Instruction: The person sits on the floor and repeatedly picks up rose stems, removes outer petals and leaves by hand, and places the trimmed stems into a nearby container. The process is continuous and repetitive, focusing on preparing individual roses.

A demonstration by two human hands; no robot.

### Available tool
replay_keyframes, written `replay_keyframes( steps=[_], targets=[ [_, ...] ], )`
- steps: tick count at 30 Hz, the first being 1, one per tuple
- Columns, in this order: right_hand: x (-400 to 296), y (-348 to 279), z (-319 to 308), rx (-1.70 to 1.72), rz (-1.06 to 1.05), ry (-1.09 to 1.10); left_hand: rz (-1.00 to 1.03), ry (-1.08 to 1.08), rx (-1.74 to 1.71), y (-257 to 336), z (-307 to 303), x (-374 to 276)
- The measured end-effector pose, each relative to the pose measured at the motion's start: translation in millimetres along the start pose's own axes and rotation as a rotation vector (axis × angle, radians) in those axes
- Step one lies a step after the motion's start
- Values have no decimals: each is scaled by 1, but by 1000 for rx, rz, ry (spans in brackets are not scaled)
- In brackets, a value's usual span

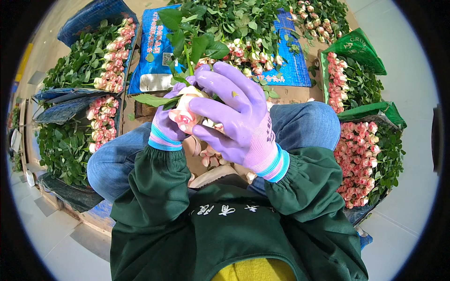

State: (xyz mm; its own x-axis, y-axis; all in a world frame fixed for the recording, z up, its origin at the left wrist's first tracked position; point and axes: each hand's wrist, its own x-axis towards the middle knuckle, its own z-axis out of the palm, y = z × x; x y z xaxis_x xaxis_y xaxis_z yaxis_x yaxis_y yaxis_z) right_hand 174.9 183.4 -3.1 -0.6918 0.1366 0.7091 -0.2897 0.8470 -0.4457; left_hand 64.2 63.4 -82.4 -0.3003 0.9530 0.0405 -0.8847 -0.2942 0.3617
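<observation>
A pink and cream rose [185,111] is held between my hands, its bloom towards me and its leafy green stem [189,61] pointing away. My left hand [168,117], in a purple coated glove, is closed around the stem just below the bloom and is partly hidden by the flower. Over the right side of the bloom lies my right hand [232,109], gloved alike, with fingers spread and fingertips at the petals and the bloom's base. Loose petals [210,157] show beneath my hands, between my knees.
Ahead, many cut roses [255,58] lie on a blue woven sack [293,66]. Rose bundles in blue wraps [95,30] stand at the left. Others, at the right, have green wraps [369,52] or a dark one. Loose leaves [269,92] are scattered before my knees.
</observation>
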Motion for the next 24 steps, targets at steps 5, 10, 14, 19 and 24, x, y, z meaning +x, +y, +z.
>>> replay_keyframes(
  steps=[5,10,14,19,24],
  targets=[
    [-2,8,2,48,-73,21,-17,-211,-181,2,8,6],
    [-3,9,-5,250,31,-35,-46,-82,-196,6,12,12],
    [-6,10,-6,357,128,-53,-10,180,-82,8,8,9],
    [-13,9,1,403,225,56,65,252,617,8,-7,1],
    [-11,16,0,464,181,60,6,279,323,7,3,1]
  ],
)
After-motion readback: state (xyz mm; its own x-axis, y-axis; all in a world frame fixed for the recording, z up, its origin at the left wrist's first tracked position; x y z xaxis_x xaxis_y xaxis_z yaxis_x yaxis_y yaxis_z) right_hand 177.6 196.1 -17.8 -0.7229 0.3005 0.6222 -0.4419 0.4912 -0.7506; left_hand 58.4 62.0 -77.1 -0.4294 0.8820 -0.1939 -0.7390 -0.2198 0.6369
